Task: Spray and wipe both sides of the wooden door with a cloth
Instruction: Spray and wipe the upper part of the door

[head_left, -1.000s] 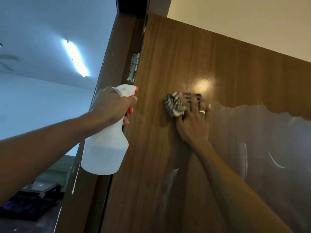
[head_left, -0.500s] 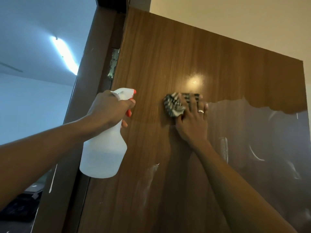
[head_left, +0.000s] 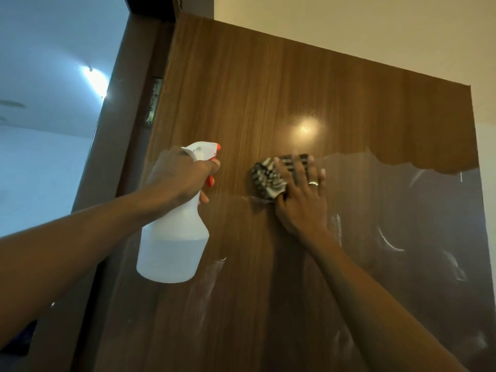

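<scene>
High on the wooden door (head_left: pixel 268 89), the right hand (head_left: pixel 300 202) pins the checked cloth (head_left: pixel 267 178) under straight fingers; nearer the door's hinged edge, the left hand (head_left: pixel 179 175) grips the spray bottle (head_left: pixel 174 248).

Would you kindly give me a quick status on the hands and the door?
Left hand grips spray bottle. Right hand presses cloth on door. Nothing in the way.

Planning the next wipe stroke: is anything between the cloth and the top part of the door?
Nothing visible. The right hand presses the cloth on the door; the wood above it is bare to the top edge. The left hand holds the bottle off to the left.
</scene>
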The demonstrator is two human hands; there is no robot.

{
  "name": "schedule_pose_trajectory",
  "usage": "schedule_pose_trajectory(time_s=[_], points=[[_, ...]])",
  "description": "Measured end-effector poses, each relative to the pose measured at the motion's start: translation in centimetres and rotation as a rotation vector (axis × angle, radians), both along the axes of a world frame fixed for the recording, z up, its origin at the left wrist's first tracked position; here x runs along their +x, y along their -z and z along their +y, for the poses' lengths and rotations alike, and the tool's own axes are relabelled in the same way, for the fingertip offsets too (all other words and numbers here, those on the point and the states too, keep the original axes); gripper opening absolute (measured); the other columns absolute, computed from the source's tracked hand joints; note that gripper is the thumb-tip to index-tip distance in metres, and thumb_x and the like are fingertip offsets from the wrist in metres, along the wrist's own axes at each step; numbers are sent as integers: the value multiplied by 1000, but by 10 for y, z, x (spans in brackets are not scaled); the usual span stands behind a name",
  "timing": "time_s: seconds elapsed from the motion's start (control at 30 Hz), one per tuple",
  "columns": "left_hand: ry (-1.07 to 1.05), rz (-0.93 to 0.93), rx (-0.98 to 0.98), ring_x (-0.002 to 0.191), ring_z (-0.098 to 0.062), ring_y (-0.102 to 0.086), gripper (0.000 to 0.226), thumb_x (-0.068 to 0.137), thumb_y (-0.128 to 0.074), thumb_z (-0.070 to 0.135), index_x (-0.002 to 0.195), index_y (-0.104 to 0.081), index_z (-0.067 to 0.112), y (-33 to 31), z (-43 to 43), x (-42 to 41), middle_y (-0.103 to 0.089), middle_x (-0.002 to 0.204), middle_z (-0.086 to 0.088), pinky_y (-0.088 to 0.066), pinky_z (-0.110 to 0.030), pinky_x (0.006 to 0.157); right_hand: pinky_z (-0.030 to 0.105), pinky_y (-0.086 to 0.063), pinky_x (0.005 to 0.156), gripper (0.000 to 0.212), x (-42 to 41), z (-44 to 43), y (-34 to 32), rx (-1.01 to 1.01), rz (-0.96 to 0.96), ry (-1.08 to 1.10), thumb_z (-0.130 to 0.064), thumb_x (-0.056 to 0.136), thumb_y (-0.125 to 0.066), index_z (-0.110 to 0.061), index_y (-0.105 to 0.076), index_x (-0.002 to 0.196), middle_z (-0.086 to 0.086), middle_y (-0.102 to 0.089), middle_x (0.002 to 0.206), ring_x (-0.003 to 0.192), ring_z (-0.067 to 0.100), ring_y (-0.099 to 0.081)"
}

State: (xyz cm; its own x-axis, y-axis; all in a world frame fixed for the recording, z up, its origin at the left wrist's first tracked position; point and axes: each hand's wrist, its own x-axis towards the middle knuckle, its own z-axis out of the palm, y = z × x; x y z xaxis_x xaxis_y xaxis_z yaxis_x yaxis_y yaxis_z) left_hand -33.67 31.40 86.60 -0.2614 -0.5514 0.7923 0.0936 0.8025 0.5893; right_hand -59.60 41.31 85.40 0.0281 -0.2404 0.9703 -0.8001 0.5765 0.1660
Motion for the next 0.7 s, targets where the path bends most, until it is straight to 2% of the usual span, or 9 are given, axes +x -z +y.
schedule_pose_trajectory(time_s=[0.1, 0.17, 0.23, 0.3, 0.37, 0.43, 0.5, 0.6, 0.7], points=[[2, 5, 4, 58, -23, -68, 28, 89, -59, 40, 99, -64, 14, 0, 9, -10, -69, 85, -7, -58, -33, 62, 58, 3, 121, 67, -17, 15, -39, -122, -174, -25, -51, 98, -30, -40, -1, 157, 2, 3, 168, 152, 31, 12], [0, 1, 2, 57, -22, -68, 28, 90, -59, 40, 100, -63, 14, 1, 13, -18, -69, 84, -6, -56, -31, 59, 59, 6, 120, 67, -18, 14, -58, -159, -209, -41, -50, 98, -33, -40, -3, 157, 2, 5, 168, 152, 32, 14], [-12, -3, 3, 57, -21, -68, 30, 89, -59, 42, 99, -63, 14, 1, 18, -28, -69, 84, -6, -58, -33, 61, 58, 11, 119, 67, -15, 12, -58, -98, -143, -51, -51, 98, -33, -41, -4, 157, 3, 5, 167, 152, 33, 15], [-14, -2, 12, 57, -22, -69, 31, 89, -59, 43, 100, -63, 14, 0, 25, -38, -69, 85, -6, -59, -34, 63, 55, 12, 119, 66, -17, 17, -40, 25, 8, -59, -51, 99, -33, -41, -6, 157, 2, 5, 167, 152, 33, 14], [14, 7, 24, 57, -23, -69, 29, 88, -60, 41, 102, -63, 16, 0, 34, -49, -71, 86, -6, -59, -35, 63, 55, 6, 121, 66, -28, 27, -11, 108, 142, -56, -50, 98, -37, -39, -10, 158, 2, 2, 168, 153, 31, 10], [50, 15, 35, 57, -24, -70, 28, 88, -61, 39, 106, -63, 17, 2, 45, -59, -71, 86, -6, -59, -36, 62, 55, 0, 122, 67, -49, 43, 12, 108, 168, -28, -50, 99, -40, -38, -12, 158, 1, 0, 168, 153, 29, 8], [47, 8, 39, 57, -23, -70, 31, 88, -61, 38, 110, -62, 17, 5, 54, -67, -71, 85, -5, -60, -35, 62, 54, 0, 122, 67, -68, 62, 14, 61, 93, 4, -53, 98, -37, -38, -11, 158, 0, 2, 168, 153, 29, 8], [36, -8, 55, 59, -22, -69, 34, 87, -62, 40, 110, -61, 14, 7, 63, -77, -69, 87, -6, -59, -33, 61, 55, 6, 121, 66, -76, 73, -18, -58, -120, -4, -54, 97, -27, -39, -6, 158, 1, 5, 168, 152, 30, 14], [53, -13, 52, 59, -21, -68, 33, 88, -61, 40, 105, -62, 11, 4, 68, -84, -68, 85, -6, -57, -29, 58, 58, 10, 120, 67, -63, 60, -54, -135, -206, -55, -51, 97, -30, -39, -5, 158, 2, 9, 167, 151, 31, 18]])
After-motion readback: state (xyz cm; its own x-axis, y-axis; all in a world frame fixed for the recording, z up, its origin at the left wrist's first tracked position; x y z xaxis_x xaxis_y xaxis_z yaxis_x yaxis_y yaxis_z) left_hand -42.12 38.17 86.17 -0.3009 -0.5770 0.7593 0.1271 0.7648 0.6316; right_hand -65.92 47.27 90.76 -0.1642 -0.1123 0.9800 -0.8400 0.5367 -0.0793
